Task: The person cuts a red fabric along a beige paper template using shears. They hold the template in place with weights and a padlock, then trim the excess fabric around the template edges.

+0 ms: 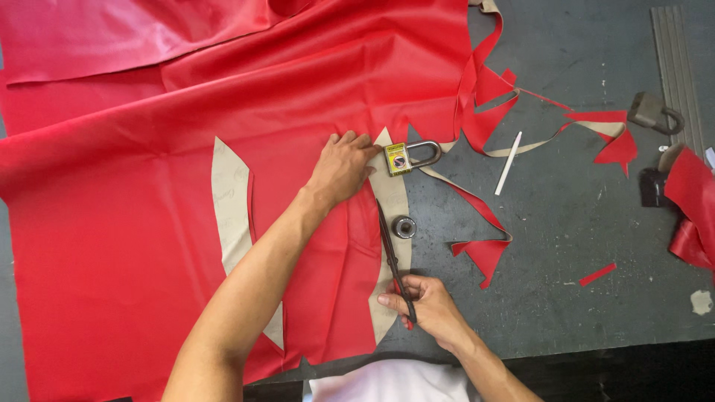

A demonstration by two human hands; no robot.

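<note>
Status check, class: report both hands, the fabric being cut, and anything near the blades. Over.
Left hand flat on red fabric. Right hand gripping scissors, cutting along beige pattern piece. Padlock and round metal weight close beside the blades.

We are pressing the red fabric (149, 223) flat with our left hand (344, 167) while our right hand (424, 301) is gripping the scissors (392, 257).

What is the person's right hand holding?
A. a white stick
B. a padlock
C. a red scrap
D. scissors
D: the right hand grips the handles of the scissors, whose dark blades lie along the edge of the beige pattern piece on the red fabric, while the padlock and the white stick lie untouched on the table.
</note>
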